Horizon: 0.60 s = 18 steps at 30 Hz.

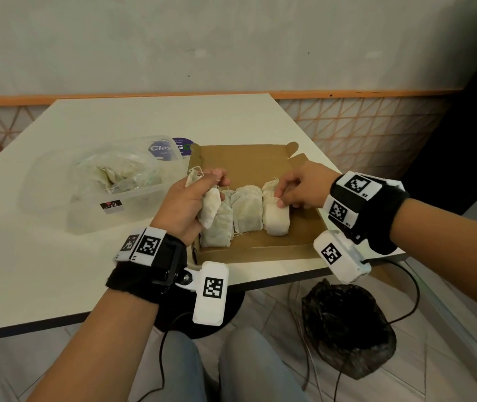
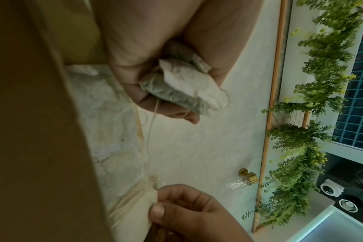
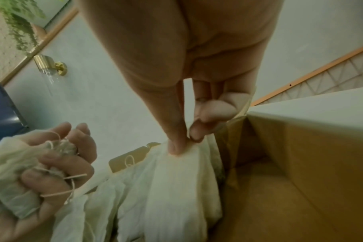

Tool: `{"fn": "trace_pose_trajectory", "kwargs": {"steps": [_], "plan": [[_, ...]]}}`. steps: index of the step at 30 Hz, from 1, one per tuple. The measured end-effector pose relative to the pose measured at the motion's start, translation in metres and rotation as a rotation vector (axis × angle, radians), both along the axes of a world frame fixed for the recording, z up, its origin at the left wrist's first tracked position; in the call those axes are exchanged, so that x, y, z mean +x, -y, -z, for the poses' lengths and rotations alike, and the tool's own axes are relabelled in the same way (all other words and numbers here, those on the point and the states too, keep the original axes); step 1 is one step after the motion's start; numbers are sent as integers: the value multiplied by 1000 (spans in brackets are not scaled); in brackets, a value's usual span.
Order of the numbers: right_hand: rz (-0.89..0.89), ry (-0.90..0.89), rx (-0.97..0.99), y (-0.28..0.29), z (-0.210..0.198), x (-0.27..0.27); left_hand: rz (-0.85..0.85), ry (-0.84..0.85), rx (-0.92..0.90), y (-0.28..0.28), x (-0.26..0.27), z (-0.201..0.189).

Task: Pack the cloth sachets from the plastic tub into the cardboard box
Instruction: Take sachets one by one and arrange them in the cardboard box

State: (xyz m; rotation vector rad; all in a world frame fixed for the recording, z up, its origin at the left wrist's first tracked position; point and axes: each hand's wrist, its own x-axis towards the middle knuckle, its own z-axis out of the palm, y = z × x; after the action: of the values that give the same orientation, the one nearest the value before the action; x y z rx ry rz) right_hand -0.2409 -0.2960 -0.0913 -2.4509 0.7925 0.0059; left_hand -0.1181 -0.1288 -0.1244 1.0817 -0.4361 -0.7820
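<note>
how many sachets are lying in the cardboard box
3, side by side in the cardboard box: left sachet, middle sachet, right sachet. More may be hidden.

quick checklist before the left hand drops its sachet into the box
1. Left hand grips a sachet: ok.
2. Sachet is over the cardboard box: ok.
3. Free floor in the box: ok, bare to the right of the row.
4. Right hand out of the way: not ok, pinching the rightmost sachet.
5. Loose strings untangled: cannot tell.
6. More sachets in the plastic tub: ok.
</note>
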Motion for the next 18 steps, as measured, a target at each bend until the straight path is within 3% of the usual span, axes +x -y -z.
{"fn": "trace_pose_trajectory", "kwargs": {"steps": [7,13,18], "plan": [[47,130,-105,-5,-17,-12,0,-33,0,0,1,-2],[-210,-128,-59,-37,-4,-40,-16,-43,18,0,0,-3],[-225,-169,-198,-38,7,-39,-27,-38,29,0,-1,-4]]}}
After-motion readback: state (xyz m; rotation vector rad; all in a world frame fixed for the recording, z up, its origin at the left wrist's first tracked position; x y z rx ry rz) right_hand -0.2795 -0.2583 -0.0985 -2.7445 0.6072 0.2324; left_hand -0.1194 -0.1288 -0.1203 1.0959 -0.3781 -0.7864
